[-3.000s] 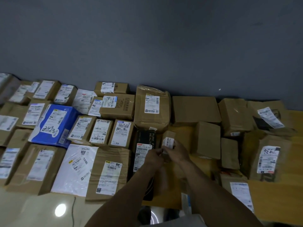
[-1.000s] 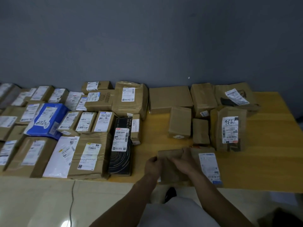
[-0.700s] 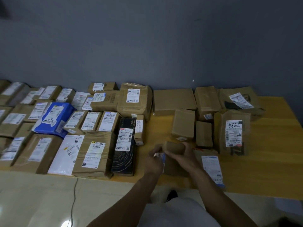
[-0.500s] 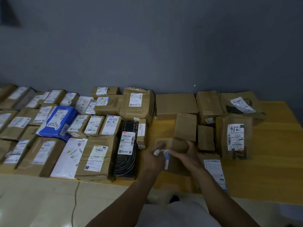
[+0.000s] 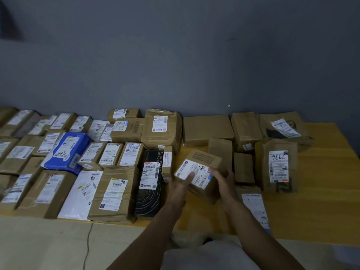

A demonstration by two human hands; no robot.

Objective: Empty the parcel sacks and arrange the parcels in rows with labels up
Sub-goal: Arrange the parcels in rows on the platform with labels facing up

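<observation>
Brown cardboard is in both hands just now. The left hand [image 5: 180, 189] and the right hand [image 5: 224, 182] are a little apart, and each grips one side of a small brown cardboard box [image 5: 204, 162]. One finger of the left hand rests on its white label [image 5: 191, 173]. The box is held tilted, up off the yellow wooden surface [image 5: 321, 191], with the label facing up. It hangs over a bare gap. The tall black box with white writing [image 5: 151, 184] is on its left. Some plain brown boxes [image 5: 220, 151] that show no label on top are on its right.

I think this step is turning and placing one parcel. The label looks to be on top already. So the next move is likely to lower the box flat into the gap, close to the black box, in line with the rows of labelled parcels [image 5: 115, 191] on the left. It should go down straight and not bump its neighbours. The plain boxes probably need flipping too. No sack is in view.
</observation>
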